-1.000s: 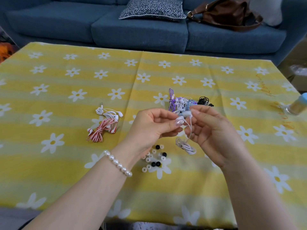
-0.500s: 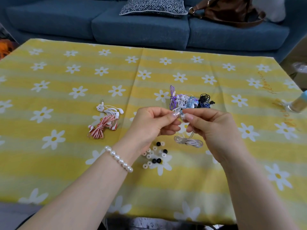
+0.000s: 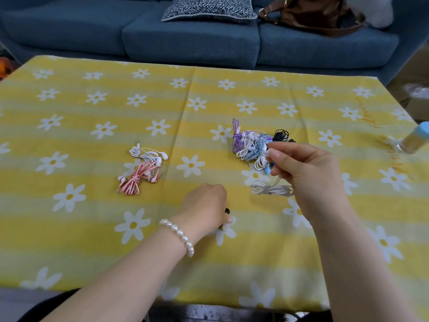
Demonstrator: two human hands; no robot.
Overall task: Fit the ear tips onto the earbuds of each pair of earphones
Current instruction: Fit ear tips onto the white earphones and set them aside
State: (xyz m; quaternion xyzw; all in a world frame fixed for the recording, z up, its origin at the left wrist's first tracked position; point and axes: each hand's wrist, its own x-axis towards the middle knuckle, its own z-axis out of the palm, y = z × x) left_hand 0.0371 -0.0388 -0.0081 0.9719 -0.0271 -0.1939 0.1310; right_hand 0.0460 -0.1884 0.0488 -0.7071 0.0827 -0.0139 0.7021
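Yellow daisy-print tablecloth (image 3: 92, 228) with red-and-white earphones (image 3: 141, 169), a mixed earphone heap (image 3: 251, 145), a grey cable bundle (image 3: 270, 189).

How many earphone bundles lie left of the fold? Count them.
2: the white earphones and, touching them on the near side, the red-and-white earphones. None look hidden.

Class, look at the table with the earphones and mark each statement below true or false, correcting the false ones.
1. The right hand pinches a white earbud above the table. True.
2. The left hand is raised beside the right hand. False: it is down on the tablecloth, over the loose ear tips.
3. The red and white earphones lie left of the left hand. True.
4. A brown bag sits on the table. False: it is on the blue sofa.
5. The left wrist wears a pearl bracelet. True.
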